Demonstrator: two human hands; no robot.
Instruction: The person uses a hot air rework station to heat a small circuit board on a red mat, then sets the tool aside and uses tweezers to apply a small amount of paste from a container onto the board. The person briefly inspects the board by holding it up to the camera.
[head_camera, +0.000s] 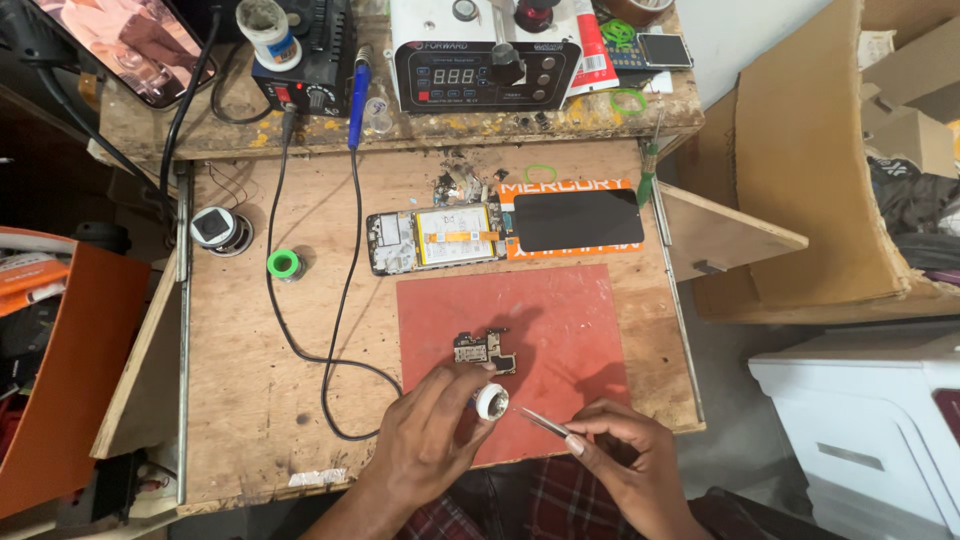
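My left hand (430, 435) holds a small round white jar (491, 402) tilted toward the right, over the near edge of a red work mat (560, 320). My right hand (625, 450) grips thin metal tweezers (543, 423) whose tip points at the jar's mouth. Just beyond the jar a small phone circuit board (483, 351) lies on the mat. Farther back an opened phone body (435, 240) with its battery showing lies joined by a flex cable to its dark screen (578, 219), which rests face up on an orange pad.
A wooden bench (250, 400) carries a green tape roll (285, 264), a solder spool (213, 228) and trailing black cables (340, 330). A raised shelf holds a soldering station (305, 70), a blue-handled iron (358, 95) and a digital rework unit (480, 62). Cardboard boxes (800, 170) stand right.
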